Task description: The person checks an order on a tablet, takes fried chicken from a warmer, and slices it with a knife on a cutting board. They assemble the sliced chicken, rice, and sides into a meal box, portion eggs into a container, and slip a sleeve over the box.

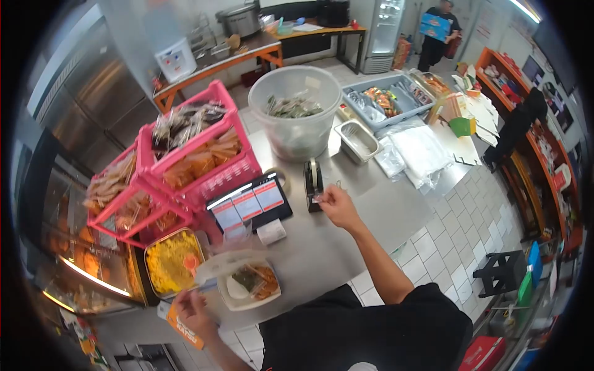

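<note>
My right hand (339,207) is closed in a pinch at the front of a black tape dispenser (311,185), apparently on the loose end of the clear tape (317,198). On the near side of the counter sits a white takeaway box (250,303) holding rice, dark greens and fried brown pieces. Its translucent lid (226,264) is raised on the left side. My left hand (194,314) is beside the lid's edge with curled fingers; what they grip is unclear. An orange printed card (182,324) lies against that hand.
Left are a tray of yellow food (173,263), pink crates (198,179) of packaged food and a tablet (250,205). Behind stand a large clear bucket (296,133), a metal pan (359,141) and a grey tray (387,102). A person (440,34) carries a blue box at the back.
</note>
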